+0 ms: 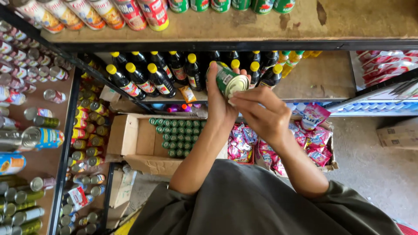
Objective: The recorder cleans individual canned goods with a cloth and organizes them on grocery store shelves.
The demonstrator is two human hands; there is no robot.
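My left hand [219,102] is wrapped around a green tin can [230,81] and holds it up, tilted, in front of the shelf. My right hand [263,114] is over the can's silver end, with the fingertips touching its rim. Below my arms an open cardboard box [130,139] on the floor holds several more green cans [177,137] packed in rows. Behind the held can stand dark sauce bottles with yellow caps [150,78] on the middle shelf.
The upper wooden shelf [278,26] carries cans along its back. A side rack at left holds several tins [39,137]. A box of pink sachet packs [311,143] sits on the floor at right, next to bare concrete [379,169].
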